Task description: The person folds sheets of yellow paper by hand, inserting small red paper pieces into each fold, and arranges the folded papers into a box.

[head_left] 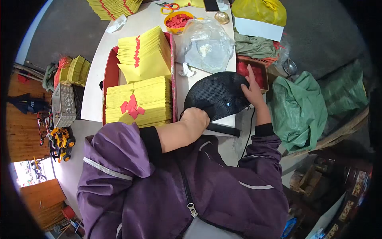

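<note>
The left hand (195, 119), curled tight, is holding the net (217, 93) at seven o'clock, maybe for steadiness, while the right hand (254, 92), spread wide, is touching three o'clock.

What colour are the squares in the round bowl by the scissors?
The squares in the bowl are red, seen best in the head view.

Black mesh-like cap (215, 95) (matt, slightly rough), smooth glossy clear plastic bag (205, 44).

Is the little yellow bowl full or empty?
Full, or nearly full. The yellow bowl has lots of red bits heaped in it, and they hide its bottom.
</note>
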`<state>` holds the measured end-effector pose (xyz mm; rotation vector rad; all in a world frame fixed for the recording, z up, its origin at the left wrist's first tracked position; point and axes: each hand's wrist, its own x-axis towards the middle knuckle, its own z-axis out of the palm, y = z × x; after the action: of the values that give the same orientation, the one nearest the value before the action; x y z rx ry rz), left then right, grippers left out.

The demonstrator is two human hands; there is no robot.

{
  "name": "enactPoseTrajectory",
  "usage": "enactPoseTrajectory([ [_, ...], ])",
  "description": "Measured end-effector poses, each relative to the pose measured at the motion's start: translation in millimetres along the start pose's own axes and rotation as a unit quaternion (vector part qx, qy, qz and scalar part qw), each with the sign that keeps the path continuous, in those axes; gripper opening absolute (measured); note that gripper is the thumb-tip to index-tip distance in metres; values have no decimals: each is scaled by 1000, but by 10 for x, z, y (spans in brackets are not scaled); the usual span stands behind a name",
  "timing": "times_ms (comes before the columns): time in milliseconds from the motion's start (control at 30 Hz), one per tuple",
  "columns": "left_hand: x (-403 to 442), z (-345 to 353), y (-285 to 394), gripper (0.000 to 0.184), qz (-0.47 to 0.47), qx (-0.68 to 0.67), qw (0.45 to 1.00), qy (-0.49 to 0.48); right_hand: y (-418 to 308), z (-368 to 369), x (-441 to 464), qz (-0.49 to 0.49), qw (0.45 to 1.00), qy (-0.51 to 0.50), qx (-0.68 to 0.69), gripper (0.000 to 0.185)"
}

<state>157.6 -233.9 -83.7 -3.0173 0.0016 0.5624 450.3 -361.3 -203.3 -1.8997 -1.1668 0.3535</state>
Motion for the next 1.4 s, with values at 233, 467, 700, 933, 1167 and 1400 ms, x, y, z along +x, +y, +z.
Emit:
enactPoseTrajectory([
  [233,-86,77,12,10,34,-62,997,-3,-120,-17,75,-11,998,-67,-15,93],
  [467,-755,-529,-152,9,-15,-151,975,164,-421,-13,295,31,989,-115,-89,87],
  [700,-2158,-656,-974,16,-318,-330,769,446,-679,53,153,-13,988,44,-149,75],
  [933,-2757,956,-1513,43,-527,-474,603,367,-1786,230,129,-174,979,57,-94,62],
  [1167,-2655,1455,-1500,52,-405,-684,521,312,-2041,569,255,-58,996,63,11,51],
  [1400,-2657,1477,-1369,57,-393,-555,651,338,-2144,760,381,10,994,53,91,42],
])
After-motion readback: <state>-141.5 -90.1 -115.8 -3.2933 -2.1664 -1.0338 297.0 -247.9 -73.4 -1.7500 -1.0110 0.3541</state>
